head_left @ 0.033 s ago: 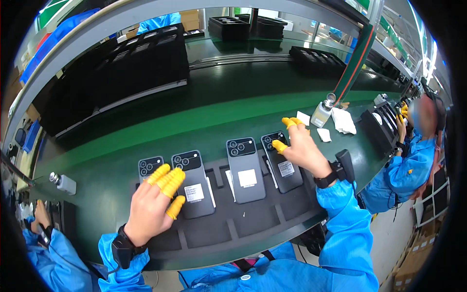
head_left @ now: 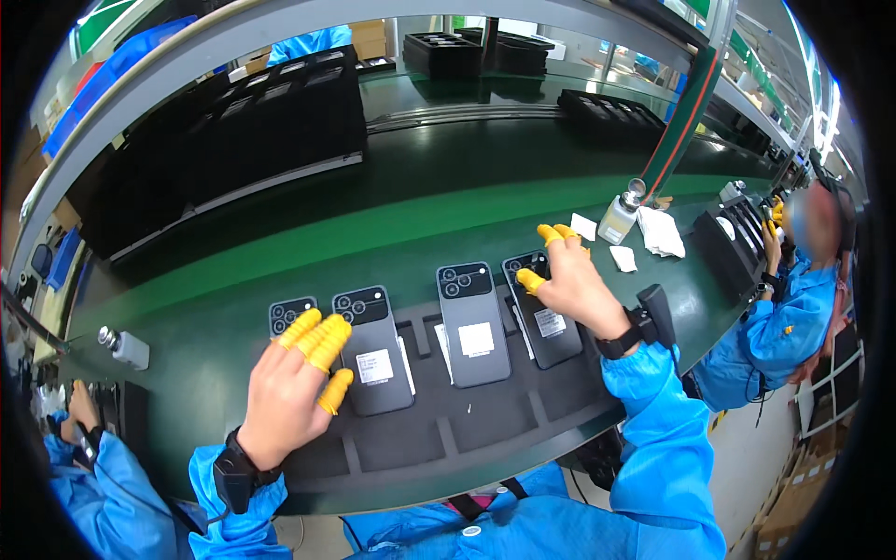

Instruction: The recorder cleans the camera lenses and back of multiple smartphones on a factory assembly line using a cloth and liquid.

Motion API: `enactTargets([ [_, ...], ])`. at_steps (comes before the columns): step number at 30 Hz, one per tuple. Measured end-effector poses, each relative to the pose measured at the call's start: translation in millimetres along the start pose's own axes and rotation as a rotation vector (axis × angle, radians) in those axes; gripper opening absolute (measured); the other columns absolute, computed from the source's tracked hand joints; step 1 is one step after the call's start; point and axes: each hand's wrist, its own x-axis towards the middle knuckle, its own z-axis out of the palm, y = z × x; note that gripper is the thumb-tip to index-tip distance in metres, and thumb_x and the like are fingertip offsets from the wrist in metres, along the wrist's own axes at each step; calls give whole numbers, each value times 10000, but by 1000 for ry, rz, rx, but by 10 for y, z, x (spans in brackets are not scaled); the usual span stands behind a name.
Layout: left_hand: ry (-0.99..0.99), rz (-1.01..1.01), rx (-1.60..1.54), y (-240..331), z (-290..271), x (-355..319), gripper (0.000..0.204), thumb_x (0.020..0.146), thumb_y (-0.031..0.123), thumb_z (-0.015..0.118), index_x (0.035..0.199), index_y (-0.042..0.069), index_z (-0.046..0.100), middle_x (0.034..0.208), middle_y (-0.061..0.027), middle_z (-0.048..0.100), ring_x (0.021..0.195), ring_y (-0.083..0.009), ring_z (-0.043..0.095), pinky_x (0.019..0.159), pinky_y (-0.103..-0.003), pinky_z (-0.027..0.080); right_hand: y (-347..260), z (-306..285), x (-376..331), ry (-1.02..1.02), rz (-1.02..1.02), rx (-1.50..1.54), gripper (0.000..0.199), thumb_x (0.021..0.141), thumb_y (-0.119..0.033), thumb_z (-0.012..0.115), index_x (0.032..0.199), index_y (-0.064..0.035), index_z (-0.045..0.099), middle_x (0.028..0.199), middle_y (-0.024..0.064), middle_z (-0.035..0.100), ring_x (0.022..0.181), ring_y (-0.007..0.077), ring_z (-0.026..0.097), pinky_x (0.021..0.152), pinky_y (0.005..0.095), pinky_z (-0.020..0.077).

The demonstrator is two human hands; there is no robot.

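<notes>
While L hand (head_left: 287,397) & R hand (head_left: 581,289), thumbs apart from fingers (clamped or not: can't tell), cover parts of leftmost smartphone (head_left: 291,315) & rightmost smartphone (head_left: 553,338) on black tray (head_left: 401,451), edge holds off cam lenses (head_left: 278,312) should work best.

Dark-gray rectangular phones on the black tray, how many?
4: leftmost phone, partly behind the left hand; second phone, just right; third phone, past a gap; rightmost phone, partly behind the right hand.
</notes>
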Motion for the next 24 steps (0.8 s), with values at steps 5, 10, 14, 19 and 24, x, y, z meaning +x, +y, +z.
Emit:
enactTargets([
  [5,91,-198,199,35,-215,-95,525,773,107,720,1269,19,573,1259,-160,602,1190,-372,549,1000,-438,441,-237,109,54,-119,86,-8,754,795,-319,715,1348,94,412,1339,350,414,1177,517,485,979,534,426],
  [10,64,-497,314,-225,-70,-181,521,858,243,683,1255,-60,535,1155,-270,604,1072,-423,583,928,-459,472,-321,-30,-191,202,-5,95,738,746,-146,726,1360,94,393,1323,328,420,1208,481,464,1016,470,415],
  [14,-24,-715,352,-364,275,77,647,897,411,622,1249,-120,509,1038,-318,626,967,-446,627,857,-496,499,-384,-286,-565,384,-196,213,789,693,-28,759,1376,77,378,1350,296,393,1263,443,407,1042,445,384],
  [19,-183,-825,406,-429,484,328,625,810,436,664,1130,-89,548,984,-301,650,919,-440,651,825,-484,520,-402,-503,-912,436,-275,359,879,650,-13,780,1418,32,354,1389,243,397,1285,399,401,1070,417,365],
  [24,-81,-913,371,-335,333,384,674,733,378,721,1186,-76,514,943,-261,658,891,-404,662,780,-462,540,-341,-527,-1109,402,-346,639,948,608,-9,809,1439,11,353,1416,219,391,1277,350,459,1081,417,370],
])
